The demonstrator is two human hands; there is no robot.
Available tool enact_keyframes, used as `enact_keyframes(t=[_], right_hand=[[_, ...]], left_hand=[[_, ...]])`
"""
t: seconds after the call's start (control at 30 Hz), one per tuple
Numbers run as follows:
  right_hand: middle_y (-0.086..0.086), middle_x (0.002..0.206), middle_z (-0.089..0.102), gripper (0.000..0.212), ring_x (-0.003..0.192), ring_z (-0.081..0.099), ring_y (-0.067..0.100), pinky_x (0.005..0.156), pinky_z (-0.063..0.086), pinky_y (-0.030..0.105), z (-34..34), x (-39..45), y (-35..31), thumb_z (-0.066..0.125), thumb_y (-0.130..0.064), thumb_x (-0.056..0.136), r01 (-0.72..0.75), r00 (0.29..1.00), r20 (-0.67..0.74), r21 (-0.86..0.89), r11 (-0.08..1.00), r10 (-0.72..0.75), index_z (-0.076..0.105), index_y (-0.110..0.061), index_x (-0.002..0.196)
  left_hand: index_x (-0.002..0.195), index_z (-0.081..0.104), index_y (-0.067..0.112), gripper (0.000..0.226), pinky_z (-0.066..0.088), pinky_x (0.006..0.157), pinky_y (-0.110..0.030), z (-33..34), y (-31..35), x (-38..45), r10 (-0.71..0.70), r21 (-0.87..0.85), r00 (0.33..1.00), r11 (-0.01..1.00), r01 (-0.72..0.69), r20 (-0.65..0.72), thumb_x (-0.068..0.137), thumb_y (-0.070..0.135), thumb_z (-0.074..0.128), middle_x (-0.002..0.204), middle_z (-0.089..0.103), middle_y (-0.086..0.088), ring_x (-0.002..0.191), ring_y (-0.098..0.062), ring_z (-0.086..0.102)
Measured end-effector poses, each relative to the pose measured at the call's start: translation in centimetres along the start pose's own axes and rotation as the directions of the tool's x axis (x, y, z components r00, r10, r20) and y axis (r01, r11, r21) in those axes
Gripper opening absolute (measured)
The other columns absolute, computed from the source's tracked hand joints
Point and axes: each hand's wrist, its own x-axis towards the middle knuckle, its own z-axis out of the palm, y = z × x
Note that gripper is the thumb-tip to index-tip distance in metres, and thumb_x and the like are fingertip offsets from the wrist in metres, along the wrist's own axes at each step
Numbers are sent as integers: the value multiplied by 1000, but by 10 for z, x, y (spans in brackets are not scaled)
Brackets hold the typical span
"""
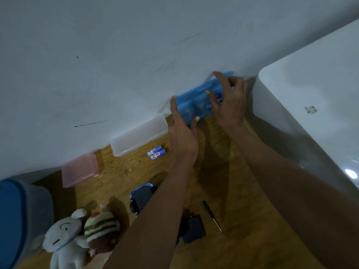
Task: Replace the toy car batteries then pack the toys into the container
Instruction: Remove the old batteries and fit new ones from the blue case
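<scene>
Both hands work on the blue case (196, 98): left hand (181, 131) grips its end, right hand (229, 100) pinches inside; I fear batteries spill if it tips.

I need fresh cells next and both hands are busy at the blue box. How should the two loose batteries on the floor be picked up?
Take the two batteries one at a time, pinching the middle of the barrel from above, fingers across its width. They lie flat, side by side and touching on the wooden floor, so there is probably no room between them; roll the nearer one away first. The clear box behind them hinders coming in from the wall side.
</scene>
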Motion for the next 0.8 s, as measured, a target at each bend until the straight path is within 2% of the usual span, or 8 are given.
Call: enact_keyframes(t=[0.07, 0.13, 0.27, 0.4, 0.47, 0.6, 0.7, 0.8], right_hand=[[15, 124, 53, 42, 113, 51, 29, 88, 50, 36, -3, 2, 2, 64, -48, 90, 1, 1000, -29, -35, 999, -2, 66, -25, 124], [14, 128, 52, 43, 116, 49, 29, 90, 48, 36, -5, 3, 4, 66, -53, 86, -3, 1000, -26, -60, 998, 2, 68, -26, 120], [13, 139, 48, 42, 126, 43, 30, 100, 46, 39, -11, -4, 7, 70, -52, 82, -4, 1000, 16, -53, 999, 5, 67, -28, 116], [15, 158, 31, 46, 142, 33, 35, 111, 39, 44, -20, -13, 15, 79, -46, 77, -47, 987, 156, 26, 999, 43, 63, -25, 116], [13, 162, 24, 53, 142, 38, 34, 106, 44, 41, -25, -17, 18, 81, -49, 74, -78, 970, 235, 44, 996, 66, 60, -26, 117], [10, 154, 37, 47, 137, 45, 27, 101, 47, 35, -30, -26, 22, 75, -54, 77, -109, 962, 262, 106, 988, 78, 58, -30, 114], [8, 149, 42, 42, 134, 47, 26, 104, 48, 40, -28, -23, 22, 70, -53, 84, -162, 963, 236, 137, 977, 127, 63, -30, 117], [8, 155, 37, 50, 138, 43, 26, 107, 43, 36, -27, -20, 21, 72, -51, 84, -215, 947, 263, 97, 972, 183, 64, -30, 129]], left_hand=[[159, 7, 35, 93, 56, 96, -44, 0, 1, 0, -18, -6, 1000, 1000, 18, -10, 93, 23, 72, 136, 57, -11, 121, -25, 61], [159, 7, 35, 93, 56, 95, -45, 1, 1, 0, -23, -5, 1000, 1000, 23, -10, 93, 24, 72, 136, 57, -11, 120, -27, 61], [158, 20, 34, 80, 56, 92, -43, 1, -3, 1, 32, 82, 999, 996, -31, -8, 95, 26, 69, 132, 60, -14, 117, -27, 61], [151, 39, 29, 61, 58, 94, -45, 2, -10, 1, 58, 141, 998, 988, -59, 10, 97, 22, 65, 136, 59, -14, 119, -27, 60], [148, 44, 26, 54, 59, 93, -45, 2, -14, 1, 65, 173, 997, 982, -69, 32, 98, 27, 64, 136, 59, -15, 118, -28, 61], [145, 49, 24, 48, 59, 93, -43, 2, -11, 0, 96, 182, 995, 978, -101, 38, 101, 40, 57, 137, 60, -14, 117, -28, 63], [144, 54, 22, 42, 56, 99, -40, 2, -8, 0, 108, 153, 994, 982, -110, 24, 103, 33, 54, 138, 60, -14, 118, -25, 63], [140, 58, 20, 38, 54, 101, -36, 2, -7, -1, 109, 135, 994, 985, -111, 16, 103, 26, 56, 137, 61, -13, 118, -23, 63]])
